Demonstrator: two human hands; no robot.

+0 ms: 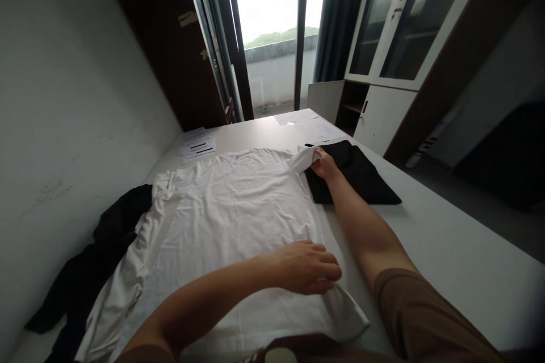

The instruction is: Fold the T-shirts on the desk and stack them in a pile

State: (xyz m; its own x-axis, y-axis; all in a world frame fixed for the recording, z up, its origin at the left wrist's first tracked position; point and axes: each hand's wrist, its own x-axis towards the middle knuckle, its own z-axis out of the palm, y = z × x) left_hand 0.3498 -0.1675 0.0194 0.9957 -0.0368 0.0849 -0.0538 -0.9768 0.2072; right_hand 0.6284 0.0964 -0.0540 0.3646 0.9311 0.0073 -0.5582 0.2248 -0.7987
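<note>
A white shirt point(242, 204) lies spread on a pale worktop point(443, 244), its neckline toward the far end and its hem toward the person wearing the camera. The person's right hand point(324, 164) reaches forward along the shirt's right side, its fingers pinching the end of the short sleeve point(303, 159). The left hand point(304, 266) crosses over the lower part of the shirt, palm down, with its curled fingers gripping the fabric at the right side edge, near the hem. Both forearms are bare below brown sleeves point(421, 306).

Just beyond the right hand, partly behind it, a folded black cloth point(361, 173) lies flat on the worktop. Along the shirt's left side runs a strip of rumpled pale fabric point(123, 289); whether it belongs to the shirt, I cannot tell. Next to it, against the wall point(63, 113), is a loose heap of black clothing point(97, 244). Printed papers point(198, 146) rest past the shirt's left shoulder. Beyond the worktop are a bright window point(270, 5) and, to its right, a white cabinet point(417, 82) with glass upper doors.
</note>
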